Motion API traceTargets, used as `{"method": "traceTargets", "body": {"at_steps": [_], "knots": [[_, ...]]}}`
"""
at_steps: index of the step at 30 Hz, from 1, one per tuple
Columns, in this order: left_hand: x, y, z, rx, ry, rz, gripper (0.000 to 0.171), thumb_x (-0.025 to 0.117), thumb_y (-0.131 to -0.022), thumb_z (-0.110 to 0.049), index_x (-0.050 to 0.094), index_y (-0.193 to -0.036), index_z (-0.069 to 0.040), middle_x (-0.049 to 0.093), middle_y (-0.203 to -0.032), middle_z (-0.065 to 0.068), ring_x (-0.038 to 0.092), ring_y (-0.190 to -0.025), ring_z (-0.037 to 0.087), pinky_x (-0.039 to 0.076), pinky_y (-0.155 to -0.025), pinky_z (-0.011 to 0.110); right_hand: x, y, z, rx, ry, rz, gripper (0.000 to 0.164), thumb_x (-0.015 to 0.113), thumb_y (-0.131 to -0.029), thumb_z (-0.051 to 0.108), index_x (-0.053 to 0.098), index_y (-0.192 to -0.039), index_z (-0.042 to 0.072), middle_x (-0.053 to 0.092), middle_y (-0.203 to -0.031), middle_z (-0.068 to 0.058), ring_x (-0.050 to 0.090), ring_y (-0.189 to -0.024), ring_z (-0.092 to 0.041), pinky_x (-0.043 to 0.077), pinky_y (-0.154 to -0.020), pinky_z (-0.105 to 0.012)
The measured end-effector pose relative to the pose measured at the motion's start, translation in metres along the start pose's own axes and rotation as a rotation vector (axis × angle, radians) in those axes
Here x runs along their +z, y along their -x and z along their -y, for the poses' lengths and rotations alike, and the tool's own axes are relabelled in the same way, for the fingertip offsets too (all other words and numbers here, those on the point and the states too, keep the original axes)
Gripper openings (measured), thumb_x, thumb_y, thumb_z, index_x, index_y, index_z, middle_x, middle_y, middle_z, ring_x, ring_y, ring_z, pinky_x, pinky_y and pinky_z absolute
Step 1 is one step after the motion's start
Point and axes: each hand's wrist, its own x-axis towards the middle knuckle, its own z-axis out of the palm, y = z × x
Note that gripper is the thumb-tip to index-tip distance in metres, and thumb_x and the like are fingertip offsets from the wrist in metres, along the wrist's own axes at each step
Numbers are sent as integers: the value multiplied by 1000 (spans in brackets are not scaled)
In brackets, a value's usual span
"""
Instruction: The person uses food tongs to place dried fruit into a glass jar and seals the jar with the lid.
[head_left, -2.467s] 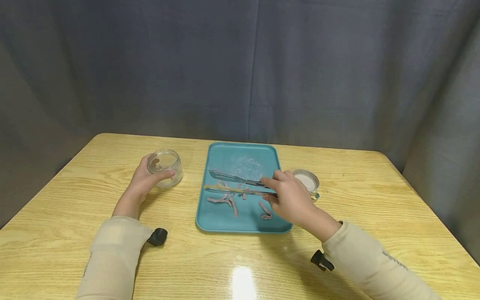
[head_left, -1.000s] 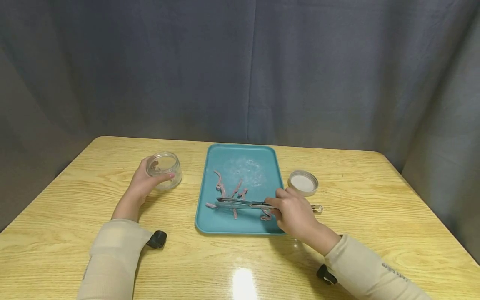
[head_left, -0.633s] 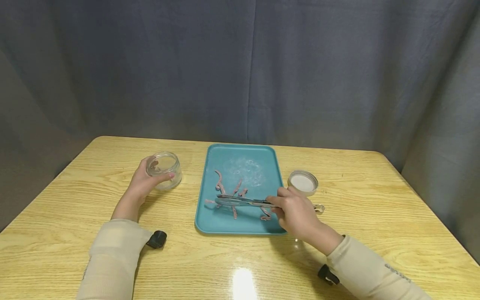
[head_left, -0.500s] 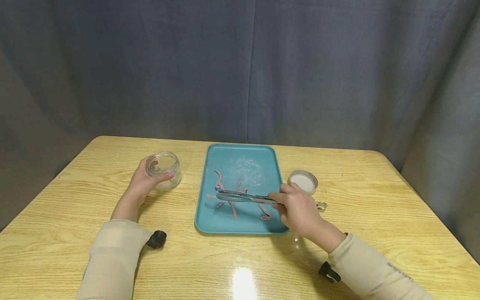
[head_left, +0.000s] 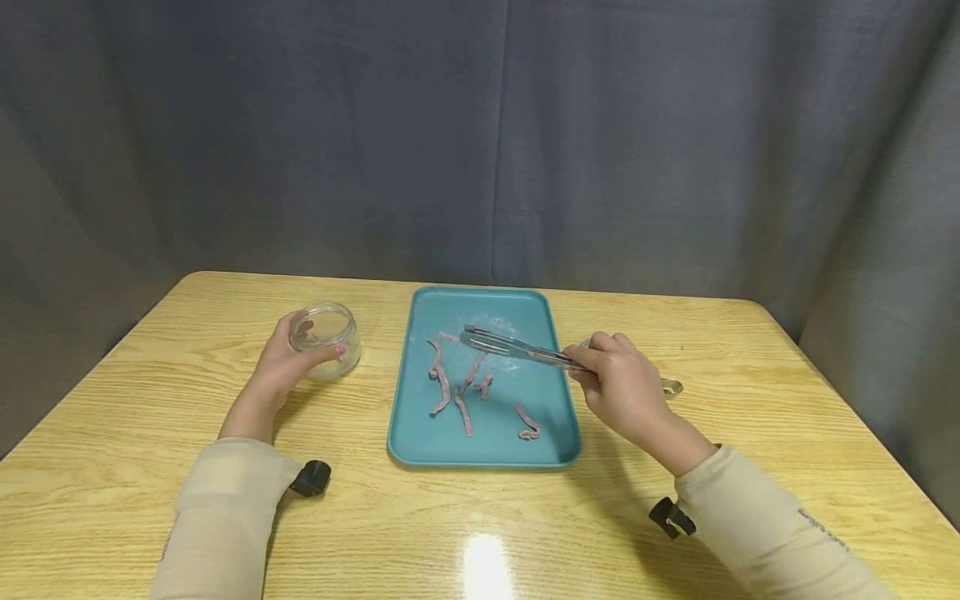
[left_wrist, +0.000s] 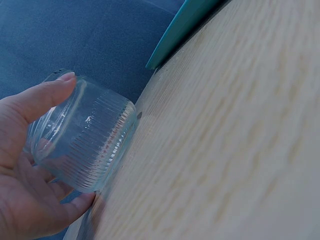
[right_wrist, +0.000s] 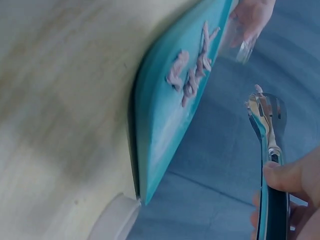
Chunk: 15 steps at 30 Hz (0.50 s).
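Observation:
My left hand (head_left: 285, 362) grips a clear glass jar (head_left: 347, 364), thumb on the near side at the rim; the left wrist view shows its ribbed wall (left_wrist: 97, 140) close to the table. With my right hand (head_left: 622, 385) I hold metal serving tongs (head_left: 536, 353), raised above a teal tray (head_left: 487, 454). A thin pinkish strip (head_left: 448, 337) pokes out from the tongs' tips, also seen in the right wrist view, where the strip's end (right_wrist: 258, 89) shows between the blades. Several more pinkish, powdery strips (head_left: 442, 392) lie on the tray.
A round pale lid (right_wrist: 116, 220) lies beside the tray; my right hand hides most of it in the head view. White powder dusts the tray's far part. A wooden table (head_left: 390, 533) carries everything, with a grey curtain (head_left: 375, 150) behind.
The tongs go from spread apart to closed on a strip at the tray, then rise up and to the right with it. The left hand keeps its grip on the jar, nearly still.

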Motion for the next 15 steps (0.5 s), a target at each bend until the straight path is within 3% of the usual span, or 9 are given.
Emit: {"method": "traceTargets", "body": {"at_steps": [6,15], "knots": [[0,1,0,3,-4,6,99,72,-70,-29,4,-138,-8,15,-138,18,20,-121,40,21,-94,51,-6,-7,-6,42,-9,-30,18,64,-72,1,68,-88,10,41,-63,3,34,-56,-16,29,-43,-26],[-1,0,-1,7,-2,9,97,72,-71,-26,4,-139,-9,14,-138,18,19,-121,40,21,-95,51,-16,-22,-6,51,-22,-83,20,64,-72,-1,67,-89,8,42,-64,1,34,-57,-17,28,-43,-28]]}}
